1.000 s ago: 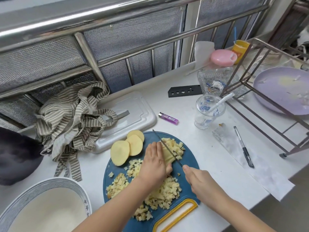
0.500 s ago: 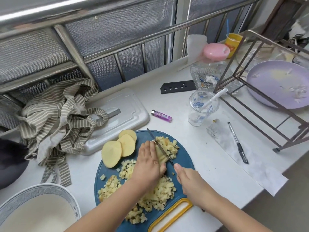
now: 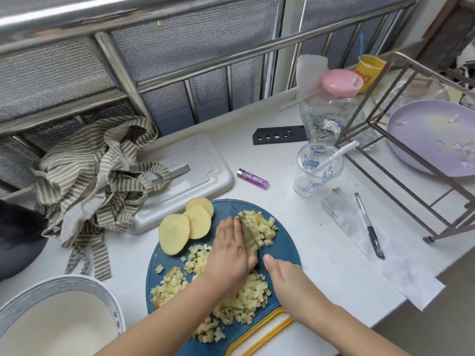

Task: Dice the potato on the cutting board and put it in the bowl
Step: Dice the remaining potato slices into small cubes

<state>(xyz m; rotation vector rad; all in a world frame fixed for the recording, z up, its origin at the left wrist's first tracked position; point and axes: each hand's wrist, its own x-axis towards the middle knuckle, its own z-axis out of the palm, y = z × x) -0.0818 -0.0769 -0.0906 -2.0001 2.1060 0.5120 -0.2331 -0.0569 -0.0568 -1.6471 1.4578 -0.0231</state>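
Note:
A blue cutting board (image 3: 286,249) with a yellow-rimmed handle lies at the counter's front. On it are three round potato slices (image 3: 180,231) at the upper left and several heaps of diced potato (image 3: 246,301). My left hand (image 3: 228,249) lies flat, fingers straight, on a stack of potato strips (image 3: 250,241). My right hand (image 3: 288,281) grips a knife (image 3: 245,227) whose thin blade runs just right of my left fingers, through the strips. More dice (image 3: 262,226) sit right of the blade. A white bowl (image 3: 51,327) with a blue-patterned rim sits at the bottom left.
A striped cloth (image 3: 95,181) and a grey tray lid (image 3: 190,173) lie behind the board. A purple lighter (image 3: 253,179), plastic cup (image 3: 317,169), pen (image 3: 368,224), paper strip and metal rack (image 3: 401,150) with a lilac plate (image 3: 431,137) stand to the right.
The blade has shifted slightly left along the strips, closer to my left fingers, and more dice lie right of it. The view has drifted.

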